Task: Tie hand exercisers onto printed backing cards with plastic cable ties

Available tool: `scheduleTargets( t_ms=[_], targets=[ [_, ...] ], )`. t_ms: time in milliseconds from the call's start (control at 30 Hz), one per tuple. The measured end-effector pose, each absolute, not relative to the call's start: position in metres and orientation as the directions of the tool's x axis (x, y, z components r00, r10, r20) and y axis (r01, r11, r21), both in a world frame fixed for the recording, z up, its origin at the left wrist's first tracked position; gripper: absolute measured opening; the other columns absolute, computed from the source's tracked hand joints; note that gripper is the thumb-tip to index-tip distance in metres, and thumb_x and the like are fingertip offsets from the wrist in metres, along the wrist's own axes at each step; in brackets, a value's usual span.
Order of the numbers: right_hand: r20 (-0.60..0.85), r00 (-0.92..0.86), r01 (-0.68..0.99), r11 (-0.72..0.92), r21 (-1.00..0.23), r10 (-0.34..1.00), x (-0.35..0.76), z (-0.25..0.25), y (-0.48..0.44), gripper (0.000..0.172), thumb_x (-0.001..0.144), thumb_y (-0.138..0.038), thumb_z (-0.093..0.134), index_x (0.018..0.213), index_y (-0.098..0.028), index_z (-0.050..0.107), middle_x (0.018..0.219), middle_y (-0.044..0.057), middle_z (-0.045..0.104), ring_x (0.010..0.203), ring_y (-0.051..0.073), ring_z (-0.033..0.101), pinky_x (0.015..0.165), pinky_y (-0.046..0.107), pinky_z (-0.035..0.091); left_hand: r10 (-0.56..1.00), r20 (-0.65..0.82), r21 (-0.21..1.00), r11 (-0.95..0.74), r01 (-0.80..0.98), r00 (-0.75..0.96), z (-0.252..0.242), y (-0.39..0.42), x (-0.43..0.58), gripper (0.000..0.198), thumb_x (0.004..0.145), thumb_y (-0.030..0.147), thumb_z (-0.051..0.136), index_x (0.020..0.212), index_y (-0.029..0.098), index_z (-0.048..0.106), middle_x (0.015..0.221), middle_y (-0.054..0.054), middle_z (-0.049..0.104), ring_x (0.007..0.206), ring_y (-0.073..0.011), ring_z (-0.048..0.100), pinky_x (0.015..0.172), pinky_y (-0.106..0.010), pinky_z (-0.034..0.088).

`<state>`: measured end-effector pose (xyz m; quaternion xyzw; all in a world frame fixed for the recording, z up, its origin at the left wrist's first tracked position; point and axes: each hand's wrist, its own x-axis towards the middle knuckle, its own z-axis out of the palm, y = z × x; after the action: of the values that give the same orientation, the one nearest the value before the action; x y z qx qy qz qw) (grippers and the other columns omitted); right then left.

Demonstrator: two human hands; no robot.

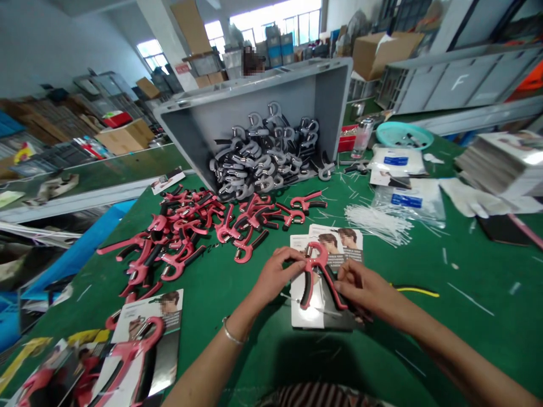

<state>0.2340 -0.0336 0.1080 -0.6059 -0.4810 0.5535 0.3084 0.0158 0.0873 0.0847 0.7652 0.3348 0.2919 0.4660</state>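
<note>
A red-and-black hand grip strengthener [321, 255] lies on a printed backing card [302, 316] in front of me, its handles pointing towards me. My left hand [278, 276] pinches its upper left side, near the spring. At the right handle, the fingers of my right hand [360, 287] are closed against the grip; whether they also hold a tie is hidden. Thin white cable ties show across the card, by the handles. More backing cards [354, 240] lie just behind. A tool's yellow handle [416, 290] pokes out beside my right wrist, its other end hidden.
Red grip strengtheners [182, 226] are heaped left of centre. Behind them, a tipped grey crate [335, 107] holds grey ones. White cable ties [377, 223] lie right, near plastic bags [418, 200] and a card stack [500, 169]. A carded grip [146, 350] sits front left.
</note>
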Motion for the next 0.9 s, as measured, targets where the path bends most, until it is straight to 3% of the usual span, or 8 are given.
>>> scheduleTargets(
  t_ms=[100,167,433,667,833,900],
  targets=[
    [-0.277,0.038,0.499,-0.259,-0.827,0.960,0.231,0.110,-0.046,0.021,0.089,-0.041,0.057,0.088,-0.023,0.046,0.065,-0.002,0.061,0.055,0.014,0.054,0.050,0.025,0.038,0.759,0.111,0.921,-0.321,0.221,0.642,0.087,0.079,0.017,0.013,0.089,0.031,0.066,0.095,0.022,0.072,0.099,-0.004,0.070,0.101,-0.0203,0.061,0.095,-0.032,0.043],
    [-0.260,0.029,0.546,-0.233,-0.805,0.965,0.231,0.112,-0.051,0.017,0.090,-0.038,0.055,0.088,-0.023,0.049,0.067,-0.002,0.062,0.059,0.014,0.055,0.053,0.026,0.039,0.764,0.103,0.926,-0.308,0.220,0.637,0.090,0.075,0.019,0.012,0.088,0.029,0.067,0.095,0.022,0.072,0.099,-0.004,0.071,0.100,-0.0198,0.062,0.093,-0.031,0.044],
    [-0.382,-0.032,0.235,-0.364,-0.901,0.924,0.239,0.122,-0.042,0.030,0.089,-0.052,0.055,0.092,-0.024,0.044,0.065,-0.005,0.057,0.042,0.010,0.046,0.038,0.021,0.036,0.822,0.117,0.929,-0.289,0.231,0.557,0.104,0.085,0.029,0.009,0.087,0.023,0.065,0.092,0.021,0.072,0.094,-0.002,0.072,0.091,-0.0176,0.065,0.085,-0.028,0.047],
    [-0.246,0.005,0.324,-0.235,-0.916,0.969,0.244,0.132,-0.025,0.028,0.086,-0.046,0.063,0.090,-0.024,0.047,0.066,-0.003,0.060,0.052,0.013,0.051,0.045,0.023,0.037,0.836,0.152,0.919,-0.315,0.235,0.527,0.111,0.099,0.035,0.010,0.086,0.026,0.065,0.091,0.020,0.071,0.091,-0.002,0.071,0.085,-0.0174,0.064,0.080,-0.028,0.047],
    [-0.251,0.036,0.570,-0.226,-0.790,0.967,0.235,0.116,-0.064,0.018,0.091,-0.042,0.057,0.089,-0.025,0.052,0.067,0.000,0.059,0.057,0.017,0.052,0.053,0.029,0.040,0.804,0.089,0.929,-0.279,0.242,0.588,0.094,0.067,0.018,0.009,0.088,0.024,0.064,0.091,0.020,0.071,0.092,-0.003,0.071,0.090,-0.0187,0.064,0.085,-0.029,0.047],
    [-0.138,0.109,0.711,-0.174,-0.681,0.984,0.233,0.112,-0.072,0.018,0.092,-0.043,0.056,0.094,-0.025,0.056,0.078,0.004,0.062,0.067,0.021,0.056,0.061,0.034,0.043,0.789,0.104,0.917,-0.312,0.250,0.605,0.092,0.063,0.016,0.011,0.090,0.024,0.061,0.093,0.021,0.072,0.094,-0.004,0.070,0.092,-0.0187,0.064,0.087,-0.029,0.047]
  ],
)
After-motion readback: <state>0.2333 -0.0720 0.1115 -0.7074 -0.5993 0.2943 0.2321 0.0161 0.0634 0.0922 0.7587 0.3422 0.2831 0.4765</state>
